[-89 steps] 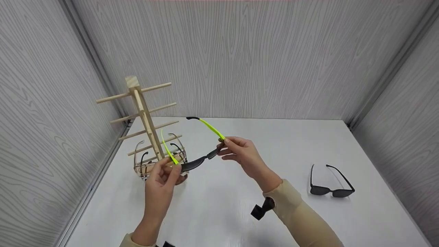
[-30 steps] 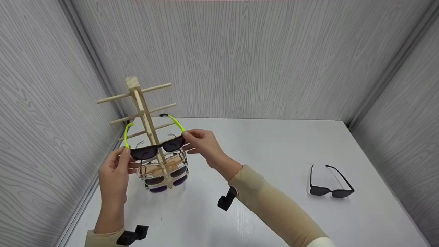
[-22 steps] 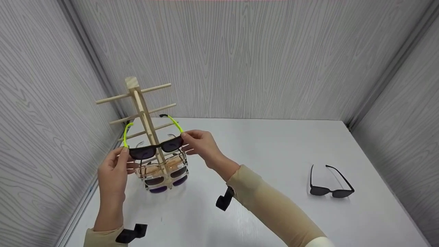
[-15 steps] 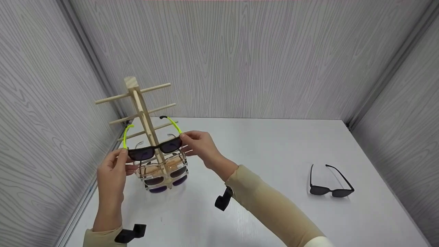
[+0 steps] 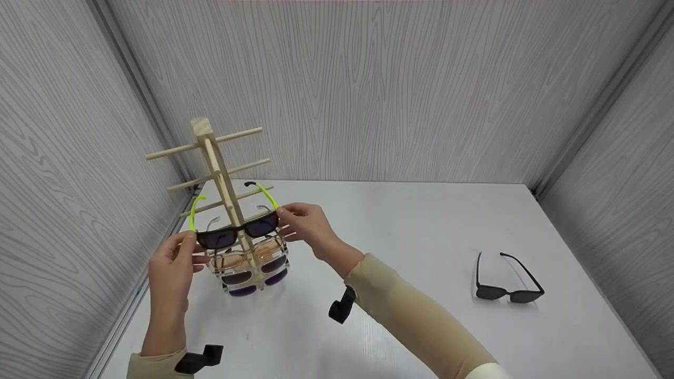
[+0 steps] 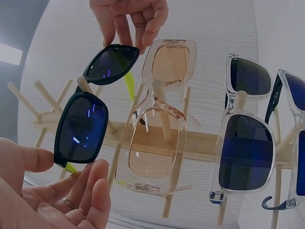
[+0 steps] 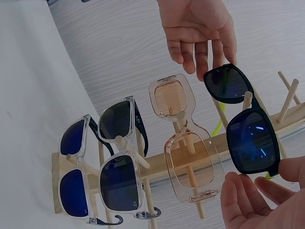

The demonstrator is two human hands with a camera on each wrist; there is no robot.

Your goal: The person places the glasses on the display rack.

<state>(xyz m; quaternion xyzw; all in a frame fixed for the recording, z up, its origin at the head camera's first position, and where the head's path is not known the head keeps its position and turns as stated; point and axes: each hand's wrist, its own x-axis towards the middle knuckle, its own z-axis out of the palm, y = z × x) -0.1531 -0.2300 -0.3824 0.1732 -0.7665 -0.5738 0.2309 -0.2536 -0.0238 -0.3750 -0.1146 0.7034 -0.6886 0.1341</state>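
Observation:
My left hand (image 5: 171, 273) pinches the left hinge corner of black-framed sunglasses (image 5: 218, 238) with yellow-green temples, and my right hand (image 5: 310, 226) pinches the right corner. The sunglasses are held in front of a wooden peg stand (image 5: 223, 179), just above the clear orange-tinted glasses (image 5: 230, 260). Their temples point back past the stand's post, near a pair of side pegs. In the left wrist view a front peg (image 6: 85, 85) shows at the dark frame's bridge (image 6: 80, 88); whether they touch, I cannot tell.
Below the orange-tinted pair, two clear-framed pairs with dark lenses (image 5: 237, 277) and purple lenses (image 5: 243, 290) hang on the stand. Black sunglasses (image 5: 491, 292) lie unfolded on the white table (image 5: 400, 231) at the right. Grey wood-grain panels surround the table.
Both hands have carried the sunglasses left from the middle of the table to the stand. Over the last second they have sunk slightly, the temples lowering too.

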